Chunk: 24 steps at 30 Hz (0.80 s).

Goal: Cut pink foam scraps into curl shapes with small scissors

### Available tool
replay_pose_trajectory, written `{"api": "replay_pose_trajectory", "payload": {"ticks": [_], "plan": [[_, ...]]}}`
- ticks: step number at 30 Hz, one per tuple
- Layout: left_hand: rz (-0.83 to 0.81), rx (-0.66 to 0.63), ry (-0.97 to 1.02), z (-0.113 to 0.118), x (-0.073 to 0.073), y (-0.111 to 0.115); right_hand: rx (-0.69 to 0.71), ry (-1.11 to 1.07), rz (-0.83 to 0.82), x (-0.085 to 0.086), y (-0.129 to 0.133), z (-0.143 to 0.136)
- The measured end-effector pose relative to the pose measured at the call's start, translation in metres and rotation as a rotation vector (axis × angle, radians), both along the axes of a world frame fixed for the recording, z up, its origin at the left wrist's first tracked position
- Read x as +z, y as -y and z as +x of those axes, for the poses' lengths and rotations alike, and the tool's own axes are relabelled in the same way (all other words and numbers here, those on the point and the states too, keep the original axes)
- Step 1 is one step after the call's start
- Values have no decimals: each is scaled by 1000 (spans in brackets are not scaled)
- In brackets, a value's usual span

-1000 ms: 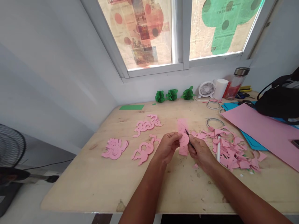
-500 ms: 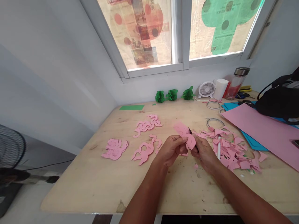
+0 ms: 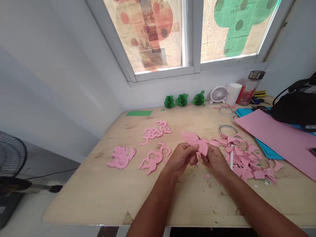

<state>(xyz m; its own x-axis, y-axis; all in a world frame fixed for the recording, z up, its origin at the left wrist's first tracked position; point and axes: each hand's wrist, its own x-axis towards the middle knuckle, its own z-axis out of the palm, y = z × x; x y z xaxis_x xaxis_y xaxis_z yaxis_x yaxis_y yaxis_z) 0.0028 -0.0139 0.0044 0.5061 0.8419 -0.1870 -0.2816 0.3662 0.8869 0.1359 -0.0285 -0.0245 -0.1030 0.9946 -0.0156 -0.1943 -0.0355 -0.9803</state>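
Note:
Between finger and thumb, my left hand (image 3: 184,156) grips a pink paper piece (image 3: 202,147) with curved drawn lines. My right hand (image 3: 215,160) is closed around scissors (image 3: 198,137) at the paper's right side. Only a bit of their dark blades shows; the paper and my fingers hide the rest. Left of my hands lie curly pink cut-outs: one group (image 3: 153,132) farther back, another (image 3: 151,160) close to my left wrist, and a stack (image 3: 121,156) farther left. A heap of pink scraps (image 3: 247,161) spreads beside my right hand.
A white pen (image 3: 231,157) lies on the scraps, with a tape roll (image 3: 227,129) behind them. Pink sheet (image 3: 276,141) and blue sheets (image 3: 265,147) lie at right, near a black bag (image 3: 293,108). Along the wall stand green paper ornaments (image 3: 182,100), a small fan (image 3: 219,94) and a bottle (image 3: 250,89).
The pink paper has turned slightly in my hands. Less of the dark scissor blade shows above it now. The cut-outs on the table have stayed put.

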Motion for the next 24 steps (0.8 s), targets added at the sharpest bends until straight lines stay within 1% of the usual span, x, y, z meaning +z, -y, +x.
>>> {"api": "replay_pose_trajectory", "payload": {"ticks": [4, 10, 11, 13, 15, 17, 20, 24], "plan": [[45, 16, -97, -1, 1, 0, 4, 65, 51, -1, 0, 1], [109, 22, -138, -5, 3, -2, 10, 61, 57, 1, 0, 1], [115, 36, -142, -5, 2, -2, 14, 58, 54, 2, 0, 1], [112, 109, -122, -5, 1, -4, 15, 55, 49, 2, 0, 1], [91, 205, -67, -5, -1, -5, 20, 42, 42, 2, 0, 0], [62, 262, -9, -4, -2, -6, 32, 23, 37, 3, 0, 0], [36, 270, 23, -2, -3, -5, 46, 39, 43, 2, -2, -1], [50, 293, 16, 2, -3, -3, 50, 67, 54, 0, -2, 0]]}}
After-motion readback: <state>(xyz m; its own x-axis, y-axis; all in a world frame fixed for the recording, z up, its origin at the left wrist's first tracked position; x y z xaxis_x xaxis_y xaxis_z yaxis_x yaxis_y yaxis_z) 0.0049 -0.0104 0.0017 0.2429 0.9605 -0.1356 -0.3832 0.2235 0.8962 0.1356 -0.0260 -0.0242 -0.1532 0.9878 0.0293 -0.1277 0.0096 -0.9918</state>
